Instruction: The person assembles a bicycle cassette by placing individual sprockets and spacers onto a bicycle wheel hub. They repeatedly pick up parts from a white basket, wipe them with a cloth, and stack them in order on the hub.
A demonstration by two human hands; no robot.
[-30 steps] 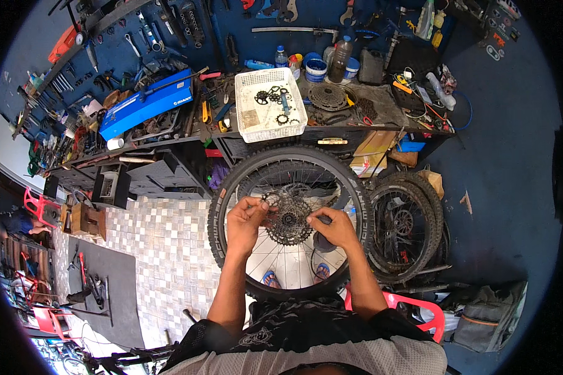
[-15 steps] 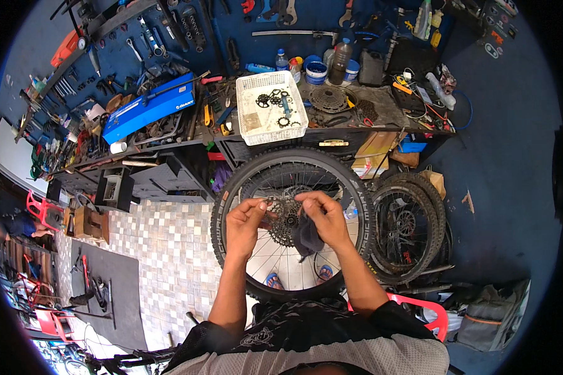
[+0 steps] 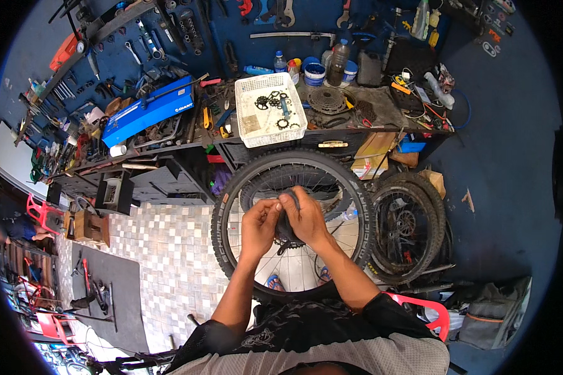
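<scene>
My left hand point(image 3: 260, 226) and my right hand point(image 3: 306, 220) are together over the middle of a bicycle wheel point(image 3: 220, 219) with a knobby tyre. My right hand grips a dark rag point(image 3: 286, 230), which hangs down between the hands. The fingers of my left hand are pinched right against it; what they hold is too small or hidden to make out. Beneath the hands, the wheel's cassette is mostly covered, with only its lower edge showing.
A white plastic basket point(image 3: 271, 139) with sprockets and small parts stands on the workbench point(image 3: 225, 142) ahead. Beside it lies a large cassette point(image 3: 326, 100). More wheels point(image 3: 413, 262) lean at the right. A long blue box point(image 3: 149, 112) rests on the bench's left part.
My hands have come together from slightly apart, the left moving right and the right moving left. The rag has moved left between them and now covers more of the cassette.
</scene>
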